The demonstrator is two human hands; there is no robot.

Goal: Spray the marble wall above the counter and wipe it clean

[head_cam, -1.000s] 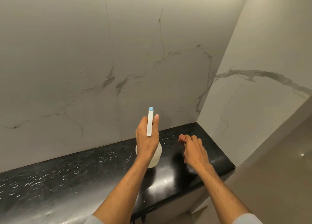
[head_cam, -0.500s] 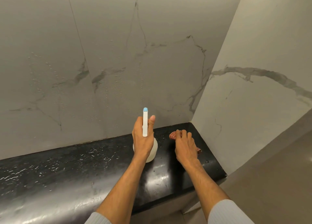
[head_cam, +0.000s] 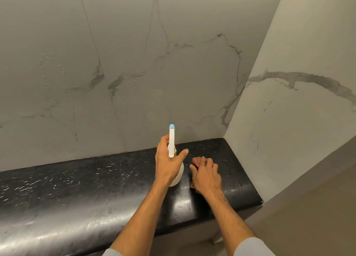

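Observation:
My left hand (head_cam: 167, 164) grips a white spray bottle (head_cam: 171, 140) with a blue nozzle tip, held upright and aimed at the grey-veined marble wall (head_cam: 134, 72). Fine droplets bead on the wall in front of the nozzle. My right hand (head_cam: 207, 175) rests on a red checked cloth (head_cam: 196, 161) that lies on the black counter (head_cam: 86, 188), just right of the bottle. Most of the cloth is hidden beneath the hand, whose fingers curl over it.
The black counter carries scattered drops and runs left to the frame edge; its rounded front edge faces me. A second marble wall (head_cam: 289, 111) closes the right end, forming a corner. A plain beige panel (head_cam: 317, 207) lies at lower right.
The view has shifted so the wall shows more droplets. My left hand has loosened its thumb off the bottle's trigger head. My right hand has settled further onto the cloth.

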